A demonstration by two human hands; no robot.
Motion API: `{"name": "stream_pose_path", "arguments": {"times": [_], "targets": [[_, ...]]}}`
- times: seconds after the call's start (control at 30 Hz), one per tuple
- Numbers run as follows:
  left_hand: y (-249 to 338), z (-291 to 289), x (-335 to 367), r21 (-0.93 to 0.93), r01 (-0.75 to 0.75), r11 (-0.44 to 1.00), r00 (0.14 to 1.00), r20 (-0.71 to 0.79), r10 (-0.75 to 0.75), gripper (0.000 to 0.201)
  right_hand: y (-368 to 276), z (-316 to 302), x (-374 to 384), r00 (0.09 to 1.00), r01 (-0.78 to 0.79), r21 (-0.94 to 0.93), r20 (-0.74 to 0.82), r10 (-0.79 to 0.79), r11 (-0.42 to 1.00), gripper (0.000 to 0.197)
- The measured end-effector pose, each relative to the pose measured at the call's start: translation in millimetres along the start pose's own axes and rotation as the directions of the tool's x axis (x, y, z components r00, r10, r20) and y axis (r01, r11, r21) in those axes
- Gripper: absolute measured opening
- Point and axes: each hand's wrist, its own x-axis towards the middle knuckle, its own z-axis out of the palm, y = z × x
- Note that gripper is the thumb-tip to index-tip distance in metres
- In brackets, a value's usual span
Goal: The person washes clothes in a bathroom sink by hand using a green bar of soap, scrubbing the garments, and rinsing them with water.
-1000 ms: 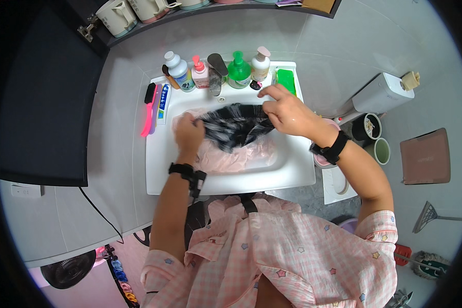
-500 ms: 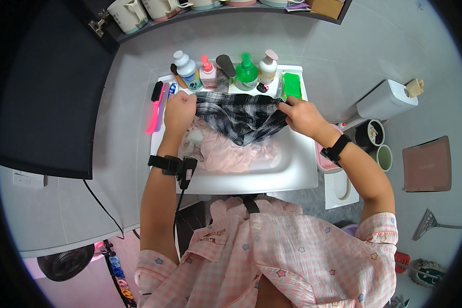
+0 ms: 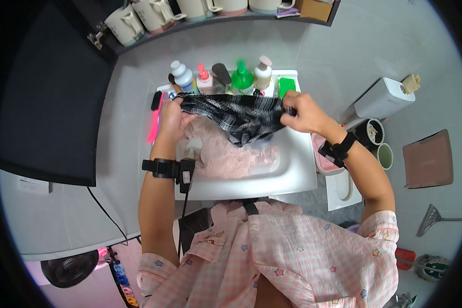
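Observation:
A black-and-white plaid cloth garment (image 3: 241,113) is stretched between my two hands above the sink. My left hand (image 3: 172,117) grips its left end, with fingers closed on the fabric. At the right end, my right hand (image 3: 304,113) is closed in a fist round the cloth. The garment's middle sags to a point over the white washbasin (image 3: 297,164). Beneath it, pale pink wet laundry (image 3: 226,161) lies in the basin, partly covered by the plaid cloth. What kind of garment the plaid piece is, I cannot tell.
Along the basin's back ledge stand a white-capped bottle (image 3: 181,75), a pink pump bottle (image 3: 204,79), a green pump bottle (image 3: 242,79) and a cream pump bottle (image 3: 263,76). A pink brush (image 3: 154,120) lies at the left edge. Mugs (image 3: 154,15) line the shelf above.
The plaid garment is pulled wider and its left end has moved left with my left hand. My right hand has turned and bunched more of the cloth. The view has shifted slightly.

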Motion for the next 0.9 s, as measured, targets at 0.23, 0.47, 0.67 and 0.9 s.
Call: {"name": "stream_pose_path", "arguments": {"times": [0.23, 0.47, 0.67, 0.9], "targets": [[58.5, 12.9, -16.8, -0.006, -0.265, 0.964, 0.962, 0.062, 0.265, 0.026, -21.3, -53.2, 32.9, 0.964, -0.106, 0.331, -0.198, 0.179, 0.938, 0.021], [136.1, 60.3, -84.5, -0.122, -0.589, 0.799, 0.726, 0.354, 0.590, 0.027, -52.0, -134.5, 71.1, 0.804, 0.231, 0.119, -0.582, -0.121, 0.966, 0.023], [102.2, 34.2, -65.7, 0.585, -0.664, 0.465, 0.732, 0.636, 0.244, 0.044, -51.2, -101.8, 57.1, 0.993, 0.003, -0.027, -0.115, -0.006, 1.000, 0.056], [-3.3, -4.0, -53.4, 0.747, -0.633, 0.205, 0.672, 0.661, -0.334, 0.039, -1.1, -29.4, 7.6, 0.831, -0.131, -0.027, 0.542, 0.124, 0.991, 0.033]]}}
